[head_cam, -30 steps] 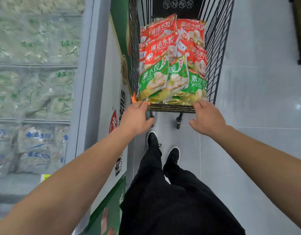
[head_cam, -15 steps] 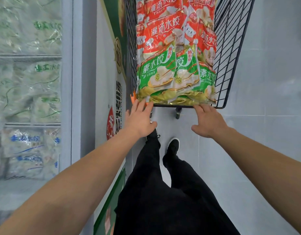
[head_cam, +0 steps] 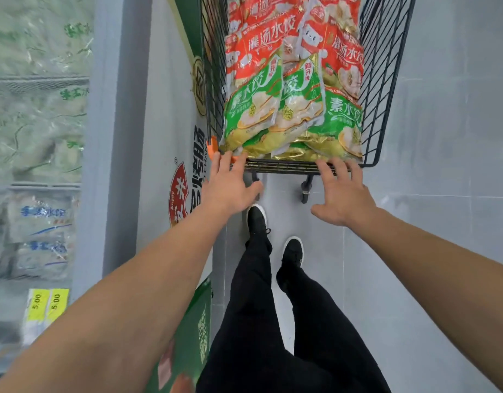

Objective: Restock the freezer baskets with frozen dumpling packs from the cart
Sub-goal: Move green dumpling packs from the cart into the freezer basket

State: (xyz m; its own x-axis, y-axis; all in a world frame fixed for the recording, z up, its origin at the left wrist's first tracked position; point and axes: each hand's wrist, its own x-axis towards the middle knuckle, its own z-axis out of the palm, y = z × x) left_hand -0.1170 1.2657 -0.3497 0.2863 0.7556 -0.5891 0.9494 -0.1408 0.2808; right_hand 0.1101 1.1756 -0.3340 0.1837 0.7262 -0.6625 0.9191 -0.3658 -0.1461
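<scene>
Several green dumpling packs [head_cam: 276, 114] lay heaped in the near end of the black wire cart [head_cam: 382, 80], red packs [head_cam: 276, 43] behind them; left hand [head_cam: 230, 185] and right hand [head_cam: 341, 194] reached toward the cart's near rim, fingers spread apart, gripping nothing; the freezer [head_cam: 37, 137] stood left of the cart.

The far end of the cart [head_cam: 386, 80] is cut off. The packs in the freezer [head_cam: 37, 137] look blurry behind glass.
</scene>
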